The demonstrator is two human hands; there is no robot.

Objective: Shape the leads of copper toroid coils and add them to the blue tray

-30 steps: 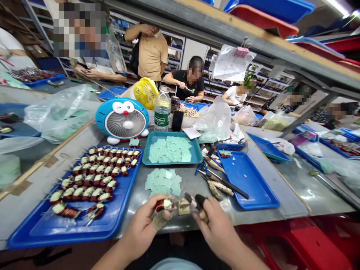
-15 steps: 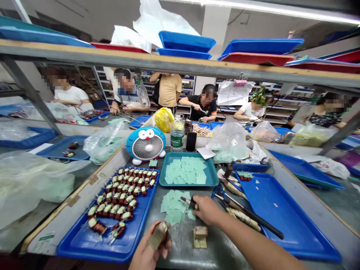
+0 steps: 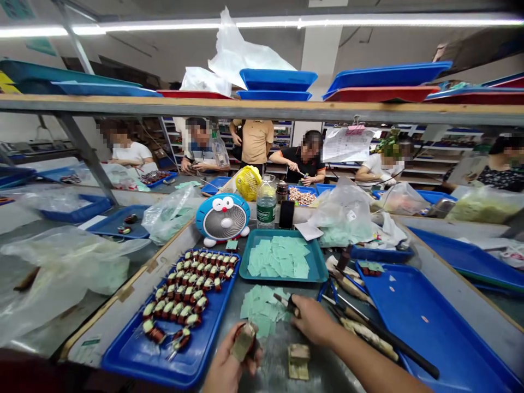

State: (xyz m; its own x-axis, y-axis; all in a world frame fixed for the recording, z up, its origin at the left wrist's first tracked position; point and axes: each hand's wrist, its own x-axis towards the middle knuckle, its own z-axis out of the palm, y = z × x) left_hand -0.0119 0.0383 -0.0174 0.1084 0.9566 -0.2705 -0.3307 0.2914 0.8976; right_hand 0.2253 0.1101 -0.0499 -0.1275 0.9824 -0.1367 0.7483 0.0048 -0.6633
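My left hand [image 3: 229, 357] grips a copper-coloured wound coil [image 3: 244, 339] with a flat tan face towards me. My right hand [image 3: 313, 321] is closed round a short, dark-handled tool [image 3: 283, 300]; its tip points left over loose pale-green paper pieces [image 3: 260, 308] on the bench, and its exact kind is unclear. A small tan block [image 3: 298, 361] stands on the bench below my right hand. Left of my hands, a blue tray [image 3: 153, 357] holds rows of similar coils [image 3: 180, 311] with pale tops and wire leads.
Behind the loose pieces sits a green tray [image 3: 325, 267] of more green paper. Pliers and long-handled tools [image 3: 388, 333] lie right, beside another blue tray [image 3: 442, 322]. A blue fan [image 3: 225, 221] and a water bottle [image 3: 266, 204] stand behind. Co-workers sit beyond the overhead shelf [image 3: 266, 106].
The view has tilted up and turned a little left, so things sit lower and further right. Both hands keep their holds; the tool tip remains over the green paper.
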